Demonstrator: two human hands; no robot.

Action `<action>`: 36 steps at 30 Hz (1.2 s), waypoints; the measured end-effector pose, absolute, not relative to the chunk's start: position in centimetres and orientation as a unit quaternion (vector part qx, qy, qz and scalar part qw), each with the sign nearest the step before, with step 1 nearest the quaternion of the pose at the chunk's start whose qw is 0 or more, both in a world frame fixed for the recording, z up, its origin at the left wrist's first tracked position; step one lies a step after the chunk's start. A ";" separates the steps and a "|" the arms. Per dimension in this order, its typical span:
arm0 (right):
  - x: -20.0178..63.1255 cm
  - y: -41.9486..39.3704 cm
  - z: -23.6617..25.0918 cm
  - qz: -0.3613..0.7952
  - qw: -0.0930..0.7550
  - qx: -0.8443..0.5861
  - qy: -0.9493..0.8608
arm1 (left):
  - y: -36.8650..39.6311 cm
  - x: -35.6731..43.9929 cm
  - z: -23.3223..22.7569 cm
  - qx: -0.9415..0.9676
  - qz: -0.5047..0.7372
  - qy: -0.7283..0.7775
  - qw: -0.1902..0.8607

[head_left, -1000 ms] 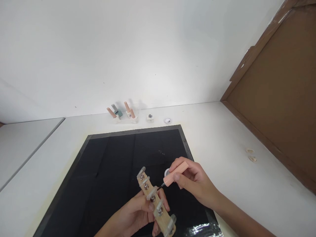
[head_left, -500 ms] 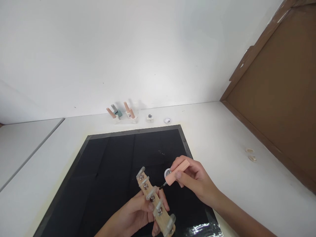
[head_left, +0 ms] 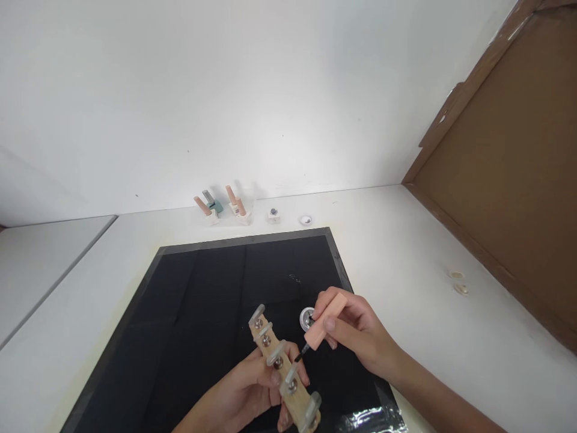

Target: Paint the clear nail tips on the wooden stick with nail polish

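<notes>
My left hand point(head_left: 252, 385) grips a wooden nail tip stand point(head_left: 295, 402) from beneath, over the black mat. Several clear nail tips point(head_left: 276, 353) stick out across it on round metal mounts. Between the thumb and fingers of my right hand point(head_left: 356, 325) is a nail polish brush point(head_left: 325, 322) with a peach-coloured handle. Its dark bristles point down and left, at or just above the end of the second nail tip from the near end; whether they touch I cannot tell. A small round dish point(head_left: 307, 317) lies behind my right fingers, partly covered.
Several nail polish bottles point(head_left: 241, 213) stand along the back, by the white wall. An uncapped bottle point(head_left: 273, 216) and a small white dish point(head_left: 305, 221) are right of them. Two small pale pieces point(head_left: 460, 289) lie at right, near a brown cardboard panel point(head_left: 505, 168). Tape edges the black mat point(head_left: 202, 288).
The brush has moved down and towards me, from beside the middle nail tip to the one nearer me. More of the round dish shows. My left hand and the stand have stayed put.
</notes>
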State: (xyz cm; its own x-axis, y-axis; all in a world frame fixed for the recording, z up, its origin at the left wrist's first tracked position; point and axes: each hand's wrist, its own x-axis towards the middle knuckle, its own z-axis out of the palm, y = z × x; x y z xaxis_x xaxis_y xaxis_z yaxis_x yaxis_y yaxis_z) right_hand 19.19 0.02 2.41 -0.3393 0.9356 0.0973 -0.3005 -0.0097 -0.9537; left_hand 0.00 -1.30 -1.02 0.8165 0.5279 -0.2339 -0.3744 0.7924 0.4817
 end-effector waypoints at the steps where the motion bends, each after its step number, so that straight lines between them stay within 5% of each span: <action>1: 19.2 0.0 2.4 0.644 0.483 -0.303 -0.510 | -1.3 0.0 -1.1 0.206 0.242 0.178 0.931; 36: 19.2 -0.1 2.0 0.675 0.488 -0.312 -0.456 | -1.5 0.0 -0.9 0.223 0.233 0.197 0.926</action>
